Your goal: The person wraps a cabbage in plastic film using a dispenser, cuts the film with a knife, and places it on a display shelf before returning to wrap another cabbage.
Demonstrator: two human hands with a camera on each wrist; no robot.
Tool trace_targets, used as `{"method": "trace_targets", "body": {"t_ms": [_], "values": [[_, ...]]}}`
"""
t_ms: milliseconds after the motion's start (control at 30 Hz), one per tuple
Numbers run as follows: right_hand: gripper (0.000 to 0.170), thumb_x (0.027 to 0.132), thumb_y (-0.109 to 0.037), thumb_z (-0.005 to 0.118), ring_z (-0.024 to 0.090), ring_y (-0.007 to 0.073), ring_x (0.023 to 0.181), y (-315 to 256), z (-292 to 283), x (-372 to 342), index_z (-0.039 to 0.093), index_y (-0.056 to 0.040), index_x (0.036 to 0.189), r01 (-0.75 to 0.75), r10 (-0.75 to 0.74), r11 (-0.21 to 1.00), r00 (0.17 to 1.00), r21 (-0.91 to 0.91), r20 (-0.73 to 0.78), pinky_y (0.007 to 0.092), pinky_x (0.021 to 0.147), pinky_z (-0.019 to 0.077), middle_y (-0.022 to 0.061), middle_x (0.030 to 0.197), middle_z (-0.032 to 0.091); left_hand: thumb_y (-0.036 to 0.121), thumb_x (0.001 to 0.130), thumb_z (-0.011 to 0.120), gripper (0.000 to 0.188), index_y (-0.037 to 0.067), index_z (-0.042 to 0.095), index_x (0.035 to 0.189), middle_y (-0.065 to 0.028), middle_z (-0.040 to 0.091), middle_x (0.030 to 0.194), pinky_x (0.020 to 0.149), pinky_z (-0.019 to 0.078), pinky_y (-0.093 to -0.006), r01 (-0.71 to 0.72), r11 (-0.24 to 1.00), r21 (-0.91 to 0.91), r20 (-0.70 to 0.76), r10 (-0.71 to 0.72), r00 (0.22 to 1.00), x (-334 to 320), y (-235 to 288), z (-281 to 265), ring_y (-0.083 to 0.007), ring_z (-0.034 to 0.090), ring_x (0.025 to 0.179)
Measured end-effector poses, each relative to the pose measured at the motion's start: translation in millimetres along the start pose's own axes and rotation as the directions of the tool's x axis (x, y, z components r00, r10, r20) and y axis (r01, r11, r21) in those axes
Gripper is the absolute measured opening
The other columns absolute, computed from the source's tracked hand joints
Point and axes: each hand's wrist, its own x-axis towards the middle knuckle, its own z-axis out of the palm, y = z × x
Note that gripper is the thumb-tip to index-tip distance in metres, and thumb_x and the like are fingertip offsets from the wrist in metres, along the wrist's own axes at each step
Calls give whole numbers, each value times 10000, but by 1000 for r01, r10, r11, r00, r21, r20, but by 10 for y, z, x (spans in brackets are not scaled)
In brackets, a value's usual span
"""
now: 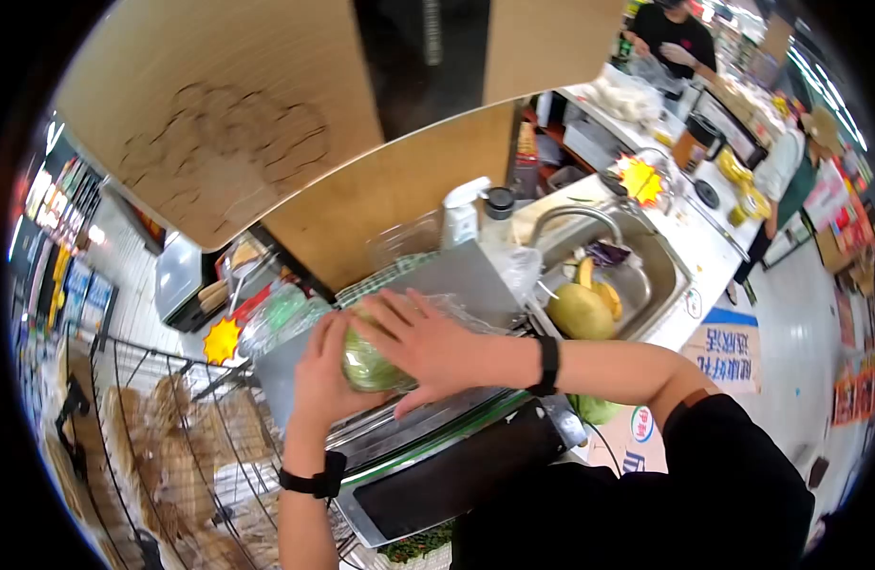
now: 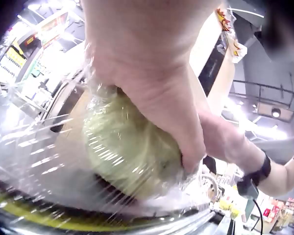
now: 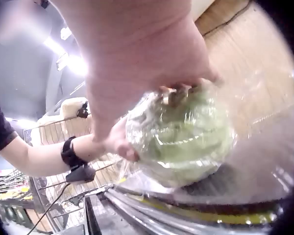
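A pale green cabbage in clear plastic wrap sits between both hands over the grey metal top of a wrapping machine. My left hand grips its left side, with the thumb bent along it in the left wrist view. From above and the right, my right hand holds it, fingers spread over the top; the right wrist view shows the fingertips curled onto the far side of the cabbage. Stretched film runs from the cabbage in the left wrist view.
Right of the machine, a sink holds a large green-yellow fruit and purple leaves. Behind stands a white spray bottle. A wire rack with packages is at the left. Another person works in the background.
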Motion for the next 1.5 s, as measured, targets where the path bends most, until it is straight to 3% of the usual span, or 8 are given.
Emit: {"method": "trace_targets", "body": {"t_ms": [467, 700, 833, 1133, 1200, 1300, 1433, 1500], "values": [[1039, 559, -632, 882, 665, 433, 1019, 883, 102, 858, 506, 49, 1248, -377, 256, 776, 921, 505, 294, 435, 887, 542, 280, 1091, 673, 303, 860, 718, 673, -10, 500, 1415, -102, 627, 1272, 1035, 436, -346, 348, 674, -652, 256, -236, 937, 691, -1037, 101, -199, 578, 1164], [1098, 515, -651, 896, 638, 402, 1069, 834, 563, 626, 493, 33, 1275, -89, 167, 956, 949, 281, -267, 431, 925, 522, 253, 1172, 634, 331, 895, 686, 648, -7, 508, 1419, -120, 609, 1298, 1044, 418, -347, 406, 673, -619, 245, -325, 913, 614, -1057, 83, -212, 559, 1192], [1076, 535, -640, 892, 622, 429, 1058, 829, 369, 490, 466, -6, 1293, -130, 151, 949, 987, 287, -53, 471, 925, 508, 260, 1133, 640, 359, 916, 684, 646, -24, 513, 1407, -129, 611, 1305, 1041, 427, -354, 283, 785, -551, 190, -212, 959, 630, -1106, 138, -207, 564, 1200], [922, 662, -685, 817, 691, 349, 1013, 727, 129, 461, 618, -15, 1262, -359, 179, 808, 905, 467, 385, 404, 875, 545, 198, 1114, 714, 566, 984, 582, 717, -18, 558, 1398, -111, 625, 1330, 1046, 434, -316, 615, 349, -707, 443, -459, 770, 237, -852, 260, -181, 576, 1206], [868, 716, -686, 786, 694, 301, 1000, 762, 248, 535, 641, -26, 1261, -405, 195, 771, 885, 492, 423, 390, 874, 544, 170, 1104, 723, 566, 985, 589, 716, -13, 547, 1405, -140, 617, 1343, 1061, 430, -337, 563, 633, -531, 187, -561, 807, 217, -570, 129, -200, 574, 1211], [844, 789, -695, 735, 682, 250, 1044, 889, 350, 637, 635, -53, 1328, -412, 172, 765, 871, 495, 459, 375, 900, 532, 165, 1158, 717, 474, 873, 751, 766, -20, 501, 1403, -273, 508, 1414, 1113, 396, -458, 121, 979, -162, -101, -139, 985, 118, -421, 19, -416, 479, 1342], [896, 797, -809, 618, 663, 255, 1089, 1022, 419, 823, 694, -43, 1255, -400, 158, 753, 881, 523, 447, 372, 929, 518, 184, 1168, 714, 467, 730, 866, 1005, 2, 386, 1481, -283, 429, 1471, 1161, 341, -485, -87, 951, 295, -111, 125, 986, 118, 42, 100, -442, 403, 1392], [959, 791, -867, 549, 655, 269, 1102, 1175, 522, 939, 721, -16, 1199, -479, 251, 813, 801, 331, 544, 383, 939, 513, 192, 1147, 716, 455, 651, 914, 1095, -31, 371, 1468, -271, 478, 1434, 1142, 371, -456, -13, 993, 115, -140, 30, 990, 210, -24, 267, -408, 447, 1370]]}}
